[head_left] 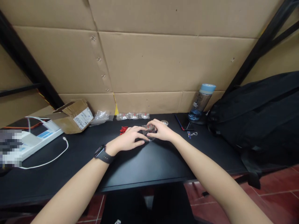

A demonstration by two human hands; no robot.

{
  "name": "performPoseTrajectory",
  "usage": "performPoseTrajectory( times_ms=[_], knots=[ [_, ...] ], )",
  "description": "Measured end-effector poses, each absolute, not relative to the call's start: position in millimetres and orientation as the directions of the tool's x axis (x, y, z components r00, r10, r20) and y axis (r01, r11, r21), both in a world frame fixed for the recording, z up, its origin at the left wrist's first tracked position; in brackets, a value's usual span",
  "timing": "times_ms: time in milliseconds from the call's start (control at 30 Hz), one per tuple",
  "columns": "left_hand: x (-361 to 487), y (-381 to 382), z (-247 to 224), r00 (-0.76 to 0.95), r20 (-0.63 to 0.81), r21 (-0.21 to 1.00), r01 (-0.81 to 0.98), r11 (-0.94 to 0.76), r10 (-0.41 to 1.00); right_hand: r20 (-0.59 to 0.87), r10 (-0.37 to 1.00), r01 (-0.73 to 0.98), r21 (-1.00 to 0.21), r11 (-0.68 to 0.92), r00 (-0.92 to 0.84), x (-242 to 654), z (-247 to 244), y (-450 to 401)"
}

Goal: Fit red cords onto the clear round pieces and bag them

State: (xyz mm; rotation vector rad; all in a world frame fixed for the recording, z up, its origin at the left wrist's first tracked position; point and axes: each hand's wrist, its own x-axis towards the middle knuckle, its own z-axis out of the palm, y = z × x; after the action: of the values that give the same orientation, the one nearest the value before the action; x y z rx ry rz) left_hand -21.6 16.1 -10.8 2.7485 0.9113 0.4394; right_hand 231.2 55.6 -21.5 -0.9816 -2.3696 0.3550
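Both hands meet over the middle of the black table (149,168). My right hand (160,130) has its thumb and fingers on a small clear plastic bag (149,128) with a round item in it. My left hand (130,138) reaches the bag's left side, fingers spread and fingertips at its edge. Red pieces (123,130) lie in a small pile just behind my left hand. A round silvery disc (164,122) sits behind my right hand. Along the back, round items in clear bags (134,116) lie in a row.
At the left are an open cardboard box (72,116), clear plastic bags (101,116), a white power strip (42,141) and a white cable (66,149). At the right are a phone (183,122), a keychain (191,134), a bottle (202,102) and a black backpack (259,115).
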Motion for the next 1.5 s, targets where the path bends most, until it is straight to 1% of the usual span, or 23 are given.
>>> performPoseTrajectory(
  times_ms=[67,133,200,300,400,533,633,700,800,933,1100,1233,1333,1433,1500],
  knots=[
    [-20,18,-12,0.740,0.288,0.344,0.512,-0.787,0.607,0.387,0.726,0.534,-0.498,0.683,-0.568,241,-15,57],
    [-17,21,-15,0.687,0.355,0.354,0.529,-0.771,0.634,0.375,0.736,0.532,-0.517,0.671,-0.563,250,-10,60],
    [-13,25,-20,0.616,0.395,0.313,0.608,-0.730,0.682,0.352,0.727,0.534,-0.506,0.677,-0.589,257,-9,62],
    [-8,28,-26,0.550,0.398,0.237,0.711,-0.662,0.734,0.314,0.714,0.524,-0.509,0.683,-0.626,258,-12,64],
    [-5,28,-25,0.520,0.401,0.232,0.739,-0.633,0.754,0.310,0.694,0.498,-0.516,0.697,-0.650,252,-16,64],
    [-11,28,-19,0.446,0.396,0.325,0.749,-0.577,0.802,0.327,0.699,0.484,-0.537,0.691,-0.636,248,-18,64],
    [-15,30,-18,0.350,0.364,0.442,0.751,-0.491,0.863,0.302,0.769,0.527,-0.584,0.617,-0.564,248,-16,66],
    [-15,33,-20,0.287,0.343,0.495,0.753,-0.433,0.894,0.287,0.812,0.564,-0.602,0.565,-0.507,248,-14,67],
    [-11,33,-23,0.224,0.335,0.497,0.783,-0.373,0.915,0.260,0.855,0.586,-0.637,0.501,-0.448,244,-14,66],
    [-3,28,-20,0.224,0.319,0.494,0.790,-0.363,0.921,0.201,0.919,0.575,-0.729,0.371,-0.339,237,-17,64],
    [0,23,-16,0.208,0.350,0.505,0.779,-0.371,0.913,0.197,0.937,0.530,-0.782,0.327,-0.288,234,-24,63],
    [2,25,-22,0.172,0.324,0.536,0.777,-0.330,0.930,0.193,0.942,0.533,-0.785,0.316,-0.274,233,-28,63],
    [5,26,-28,0.158,0.325,0.534,0.783,-0.319,0.932,0.230,0.925,0.540,-0.759,0.365,-0.301,230,-31,62],
    [7,27,-32,0.209,0.358,0.430,0.828,-0.359,0.910,0.281,0.887,0.608,-0.649,0.457,-0.367,227,-32,62],
    [7,27,-35,0.260,0.376,0.347,0.851,-0.395,0.889,0.269,0.872,0.671,-0.560,0.487,-0.408,226,-31,61]
  ],
)
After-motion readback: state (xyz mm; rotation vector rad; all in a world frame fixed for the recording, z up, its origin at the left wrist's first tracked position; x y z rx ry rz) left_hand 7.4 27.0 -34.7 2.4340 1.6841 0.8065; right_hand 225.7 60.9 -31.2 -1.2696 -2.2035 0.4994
